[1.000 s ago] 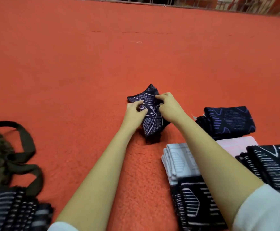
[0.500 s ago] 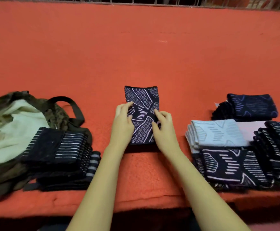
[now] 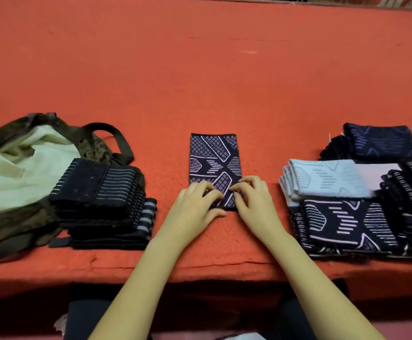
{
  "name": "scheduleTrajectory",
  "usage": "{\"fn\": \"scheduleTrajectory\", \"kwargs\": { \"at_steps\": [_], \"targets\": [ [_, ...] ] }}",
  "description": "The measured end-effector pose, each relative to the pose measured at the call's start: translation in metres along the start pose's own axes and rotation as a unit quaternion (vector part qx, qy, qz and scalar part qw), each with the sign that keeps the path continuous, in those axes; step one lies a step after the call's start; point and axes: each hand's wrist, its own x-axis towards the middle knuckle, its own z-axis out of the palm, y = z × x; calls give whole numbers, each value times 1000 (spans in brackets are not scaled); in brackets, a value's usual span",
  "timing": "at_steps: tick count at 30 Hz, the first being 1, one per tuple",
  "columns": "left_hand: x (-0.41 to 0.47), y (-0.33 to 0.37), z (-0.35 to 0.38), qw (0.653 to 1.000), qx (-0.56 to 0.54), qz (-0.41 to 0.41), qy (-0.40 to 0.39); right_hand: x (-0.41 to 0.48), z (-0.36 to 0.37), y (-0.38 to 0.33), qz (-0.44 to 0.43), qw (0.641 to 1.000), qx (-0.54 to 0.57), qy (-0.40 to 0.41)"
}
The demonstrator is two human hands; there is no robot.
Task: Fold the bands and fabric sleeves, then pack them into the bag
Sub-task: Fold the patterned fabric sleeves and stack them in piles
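Left hand (image 3: 197,204), right hand (image 3: 254,202): fingers curled, pinching near edge of sleeve (image 3: 213,158); rest lies flat beyond them on counter (image 3: 200,82).

On the bench (image 3: 200,82) a sleeve (image 3: 213,158) lies flat. Left of the sleeve sits the bag (image 3: 16,173), a folded stack (image 3: 97,190) against its front; right of the sleeve, several folded piles (image 3: 347,207).

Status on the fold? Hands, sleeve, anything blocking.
Hands: left hand and right hand pinch near edge of patterned sleeve. Sleeve flat on red cloth. Folded stack sits against bag, left; nothing on sleeve.
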Motion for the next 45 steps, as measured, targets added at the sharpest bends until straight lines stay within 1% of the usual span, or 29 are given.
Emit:
{"fn": "scheduleTrajectory", "kwargs": {
  "at_steps": [2,5,8,13,18,23,26,29,30,33,36,38,41,43,45],
  "targets": [
    [-9,-4,3,1000,-27,6,-1,-5,1,2,-6,1000,20,3],
    [-12,-5,6,997,-69,-17,17,-9,-1,0,-15,999,45,9],
    [-11,-4,7,995,-86,-28,31,-12,-2,-2,-29,998,46,-14],
    [-12,-6,7,996,-80,-24,35,-12,1,-1,-71,996,-9,-55],
    [-12,-5,7,995,-82,-30,40,-10,3,5,-87,994,11,-65],
    [-11,2,4,998,-27,-25,51,-10,7,3,-99,994,-8,-41],
    [-15,3,0,997,-53,-17,46,-10,5,0,-105,994,-18,-21],
    [-18,4,-3,995,-85,-9,52,-14,-2,-4,-87,995,28,26],
    [-19,3,-3,993,-96,-17,62,-15,-4,-5,-81,995,42,29],
    [-17,2,-7,976,-165,-88,107,-17,-8,-7,-43,993,114,2],
    [-10,1,-14,967,-180,-152,94,-16,-11,-7,1,983,186,-4],
    [4,0,-19,970,-145,-179,78,-11,-11,-6,24,982,186,-3],
    [29,3,-19,966,-97,-228,71,5,-8,-12,72,987,143,3],
    [35,5,-13,953,-122,-264,86,14,-4,-20,112,989,98,16],
    [31,7,-6,938,-183,-270,115,19,0,-23,135,987,76,31]
  ]
}}
